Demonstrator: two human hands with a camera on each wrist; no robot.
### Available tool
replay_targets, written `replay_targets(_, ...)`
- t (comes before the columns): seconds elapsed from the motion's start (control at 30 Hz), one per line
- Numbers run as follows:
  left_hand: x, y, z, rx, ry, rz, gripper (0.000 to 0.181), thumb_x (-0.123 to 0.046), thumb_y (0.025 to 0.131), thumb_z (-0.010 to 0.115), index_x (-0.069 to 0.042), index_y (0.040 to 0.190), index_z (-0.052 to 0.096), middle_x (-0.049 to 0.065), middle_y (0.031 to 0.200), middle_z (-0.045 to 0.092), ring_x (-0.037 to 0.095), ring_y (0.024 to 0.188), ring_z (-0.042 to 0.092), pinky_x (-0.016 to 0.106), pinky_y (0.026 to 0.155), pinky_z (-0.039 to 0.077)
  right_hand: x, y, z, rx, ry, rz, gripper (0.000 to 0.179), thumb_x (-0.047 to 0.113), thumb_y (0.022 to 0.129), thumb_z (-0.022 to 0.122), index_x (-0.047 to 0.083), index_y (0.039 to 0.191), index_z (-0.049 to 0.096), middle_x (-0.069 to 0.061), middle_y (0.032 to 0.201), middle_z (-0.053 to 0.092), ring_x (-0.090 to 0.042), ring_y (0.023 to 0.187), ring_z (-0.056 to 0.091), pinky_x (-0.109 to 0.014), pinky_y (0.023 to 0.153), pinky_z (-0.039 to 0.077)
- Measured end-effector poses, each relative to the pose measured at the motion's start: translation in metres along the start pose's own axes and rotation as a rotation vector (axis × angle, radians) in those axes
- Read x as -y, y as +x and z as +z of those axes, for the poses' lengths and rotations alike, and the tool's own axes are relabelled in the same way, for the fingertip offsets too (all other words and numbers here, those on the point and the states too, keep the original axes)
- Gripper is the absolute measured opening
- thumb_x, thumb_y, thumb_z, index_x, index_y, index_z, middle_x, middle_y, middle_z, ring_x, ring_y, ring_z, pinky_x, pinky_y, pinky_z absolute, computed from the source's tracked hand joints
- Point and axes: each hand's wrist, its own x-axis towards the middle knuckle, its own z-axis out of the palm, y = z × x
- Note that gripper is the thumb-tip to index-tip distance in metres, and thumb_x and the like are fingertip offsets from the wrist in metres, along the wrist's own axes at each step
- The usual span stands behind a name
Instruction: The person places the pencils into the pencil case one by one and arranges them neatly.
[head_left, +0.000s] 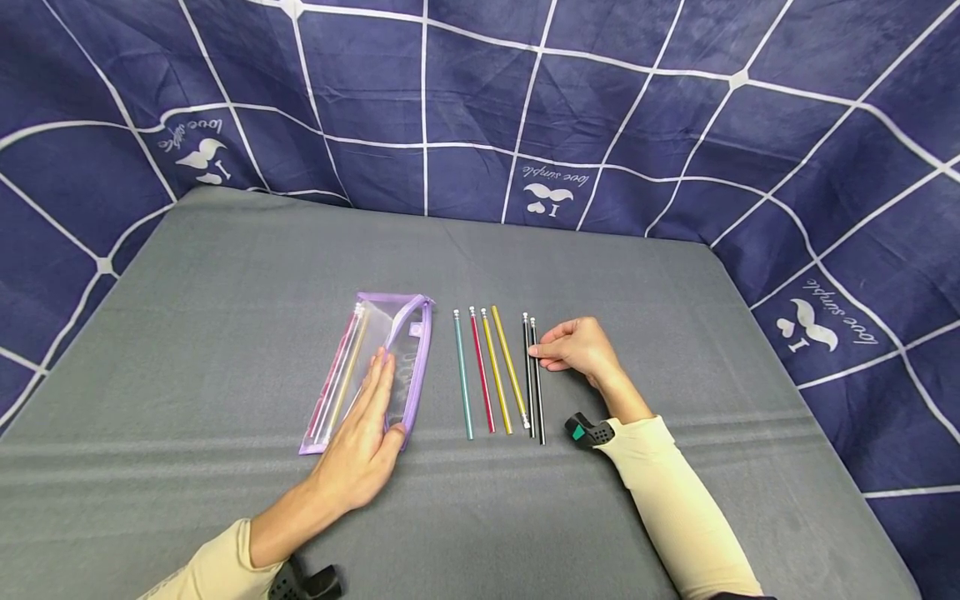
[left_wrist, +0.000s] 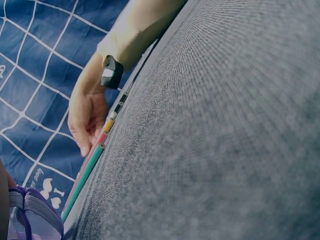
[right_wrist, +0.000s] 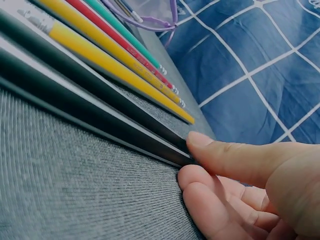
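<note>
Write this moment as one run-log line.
left hand: rests on clear purple-trimmed pencil case | right hand: pinches rightmost black pencil | between hands: teal pencil, red pencil, two yellow pencils, other black pencil

A grey table with a dark blue cloth hung round it.
From where I stand, the blue cloth (head_left: pixel 480 100) goes up behind the far edge of the grey table (head_left: pixel 247 333) and along its left and right sides too. White lines (head_left: pixel 425 83) cross all over it and make big squares, with fat white dots (head_left: pixel 738 79) where some of them meet. I can see white moustaches (head_left: pixel 549 193), little hearts (head_left: pixel 536 208) and the words "love simple" (head_left: pixel 557 176), all upside down. The cloth has wrinkles, and the table's grey cover has soft creases running across it. The light is soft.
</note>
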Motion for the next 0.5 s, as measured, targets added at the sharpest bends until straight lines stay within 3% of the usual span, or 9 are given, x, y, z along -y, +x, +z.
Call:
replay_targets(0.27,-0.0005,0.0,-0.0004,0.01,-0.006,-0.017,0.084,0.002,0.081,0.054,0.005,0.155,0.015,0.025,0.161,0.014,0.037,0.148,0.015,0.039,0.121,0.009,-0.0005,0.0009,-0.0018,0.047,-0.018,0.003,0.027,-0.004,0.077,0.078,-0.014,0.098,0.064,-0.007,0.068,0.069,-0.008,0.055,0.065,-0.023,0.055,0.058)
replay_targets(0.5,-0.0006,0.0004,-0.0003,0.014,-0.002,-0.022,0.084,0.002,0.081,0.054,0.004,0.156,0.015,0.025,0.161,0.014,0.037,0.148,0.015,0.04,0.121,0.01,0.0017,-0.0007,-0.0011,0.035,-0.049,0.011,0.022,-0.006,0.077,0.076,-0.012,0.093,0.063,-0.006,0.065,0.068,-0.008,0.053,0.064,-0.022,0.054,0.057)
